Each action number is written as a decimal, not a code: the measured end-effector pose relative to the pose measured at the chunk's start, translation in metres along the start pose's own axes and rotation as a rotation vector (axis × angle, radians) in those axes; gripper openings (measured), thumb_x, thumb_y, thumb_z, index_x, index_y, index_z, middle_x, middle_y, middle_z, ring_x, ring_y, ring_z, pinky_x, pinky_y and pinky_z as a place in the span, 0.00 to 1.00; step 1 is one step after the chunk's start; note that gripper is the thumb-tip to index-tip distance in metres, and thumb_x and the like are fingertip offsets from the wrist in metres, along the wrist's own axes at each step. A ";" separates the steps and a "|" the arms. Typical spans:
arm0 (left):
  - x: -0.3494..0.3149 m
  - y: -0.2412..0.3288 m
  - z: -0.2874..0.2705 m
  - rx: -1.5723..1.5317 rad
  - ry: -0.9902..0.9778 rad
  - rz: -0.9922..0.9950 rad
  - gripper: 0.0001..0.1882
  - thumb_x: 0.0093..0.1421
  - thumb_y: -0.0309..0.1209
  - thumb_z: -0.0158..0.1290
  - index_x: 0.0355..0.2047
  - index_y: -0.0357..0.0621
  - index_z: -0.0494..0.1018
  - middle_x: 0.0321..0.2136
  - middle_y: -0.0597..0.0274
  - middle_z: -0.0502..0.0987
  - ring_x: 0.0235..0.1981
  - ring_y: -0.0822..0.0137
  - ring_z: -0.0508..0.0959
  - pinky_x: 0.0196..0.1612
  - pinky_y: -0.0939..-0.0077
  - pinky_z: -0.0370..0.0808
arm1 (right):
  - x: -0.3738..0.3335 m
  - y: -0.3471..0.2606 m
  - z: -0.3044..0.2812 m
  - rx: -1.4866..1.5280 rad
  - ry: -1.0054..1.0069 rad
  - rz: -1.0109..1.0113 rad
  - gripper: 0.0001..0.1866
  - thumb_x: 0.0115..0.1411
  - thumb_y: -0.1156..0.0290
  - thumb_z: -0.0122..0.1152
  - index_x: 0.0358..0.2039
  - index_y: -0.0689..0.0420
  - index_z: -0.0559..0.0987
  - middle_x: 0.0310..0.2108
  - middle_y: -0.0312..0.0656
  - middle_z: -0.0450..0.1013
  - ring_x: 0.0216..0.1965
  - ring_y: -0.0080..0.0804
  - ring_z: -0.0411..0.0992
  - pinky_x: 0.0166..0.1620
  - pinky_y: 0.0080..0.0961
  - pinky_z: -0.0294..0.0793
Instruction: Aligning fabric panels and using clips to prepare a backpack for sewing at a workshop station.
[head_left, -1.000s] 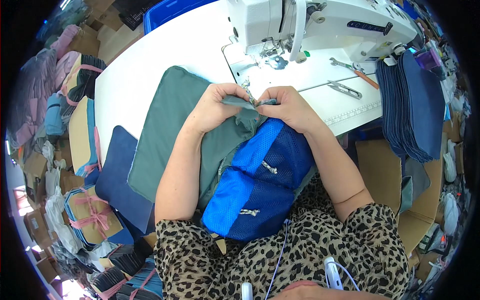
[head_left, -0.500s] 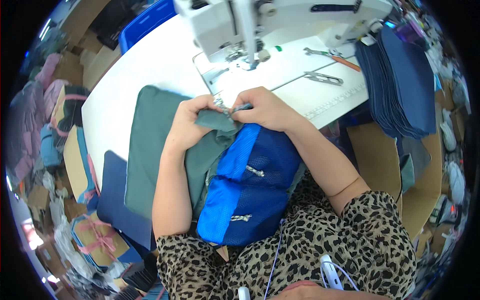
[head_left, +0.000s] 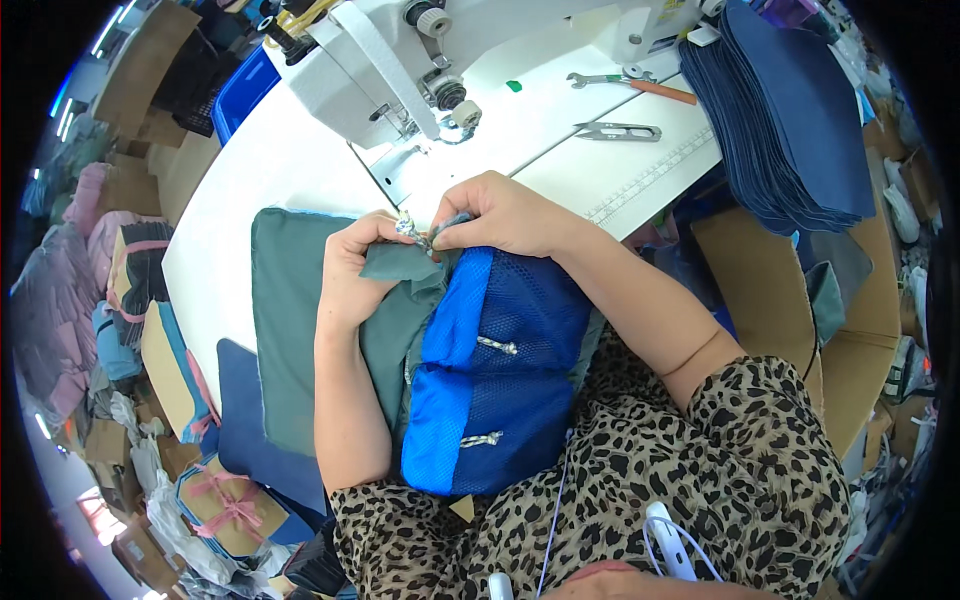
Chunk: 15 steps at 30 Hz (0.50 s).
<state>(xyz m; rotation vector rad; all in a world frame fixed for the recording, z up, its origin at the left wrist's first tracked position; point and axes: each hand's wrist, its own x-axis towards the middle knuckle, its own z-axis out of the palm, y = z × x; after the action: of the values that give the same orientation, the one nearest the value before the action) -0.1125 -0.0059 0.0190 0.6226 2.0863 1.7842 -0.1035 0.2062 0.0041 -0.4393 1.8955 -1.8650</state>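
Note:
My left hand (head_left: 358, 268) is closed in a pinch on a flap of dark green fabric (head_left: 402, 263). A short patterned cord (head_left: 407, 226) sticks up at its fingertips. My right hand (head_left: 500, 218) pinches the fabric's edge just beside it, thumb and forefinger together. Below the hands, a blue mesh pouch piece (head_left: 530, 310) with two cord pulls lies over my lap, bright blue along its left side. More green fabric (head_left: 300, 330) spreads flat on the white table to the left, under my left forearm.
A white sewing machine (head_left: 400, 90) stands beyond my hands. Thread snips (head_left: 618, 132), a wrench (head_left: 605, 80) and an orange-handled tool (head_left: 665, 92) lie to its right. A stack of navy panels (head_left: 790, 130) hangs over the right edge above a cardboard box (head_left: 760, 290). Navy fabric (head_left: 250, 430) sits at left.
The view has shifted, so the machine appears further left and more of its head shows. Both hands keep their pinch on the green fabric and cord, slightly further left in the picture.

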 end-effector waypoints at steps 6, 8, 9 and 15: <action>-0.001 0.002 0.000 -0.014 0.026 -0.018 0.12 0.42 0.10 0.54 0.26 0.38 0.73 0.26 0.67 0.74 0.29 0.79 0.72 0.34 0.86 0.68 | -0.003 0.002 0.002 0.173 0.027 -0.023 0.09 0.47 0.81 0.61 0.31 0.63 0.75 0.29 0.37 0.74 0.32 0.18 0.69 0.38 0.16 0.67; 0.000 0.001 0.005 -0.004 0.043 -0.028 0.12 0.41 0.10 0.54 0.26 0.38 0.73 0.26 0.68 0.74 0.29 0.79 0.72 0.34 0.86 0.68 | -0.007 -0.001 0.006 0.176 0.071 -0.073 0.11 0.46 0.82 0.60 0.32 0.62 0.72 0.28 0.37 0.72 0.32 0.19 0.69 0.38 0.17 0.67; 0.001 0.000 0.006 0.009 0.063 -0.040 0.12 0.41 0.10 0.53 0.26 0.38 0.73 0.26 0.68 0.74 0.29 0.79 0.72 0.34 0.86 0.68 | -0.008 -0.002 0.007 0.180 0.111 -0.125 0.13 0.46 0.83 0.59 0.33 0.61 0.69 0.27 0.36 0.71 0.32 0.19 0.68 0.39 0.18 0.67; 0.000 0.007 0.005 -0.014 0.007 -0.077 0.12 0.42 0.09 0.52 0.26 0.37 0.73 0.26 0.68 0.74 0.29 0.79 0.72 0.35 0.87 0.68 | -0.005 0.003 0.015 0.198 0.170 -0.180 0.15 0.46 0.85 0.58 0.32 0.57 0.64 0.27 0.35 0.69 0.32 0.20 0.67 0.39 0.19 0.66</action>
<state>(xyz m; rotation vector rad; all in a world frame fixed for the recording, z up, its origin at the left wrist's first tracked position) -0.1092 -0.0006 0.0256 0.5257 2.0724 1.7594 -0.0914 0.1959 0.0021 -0.4084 1.8020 -2.2474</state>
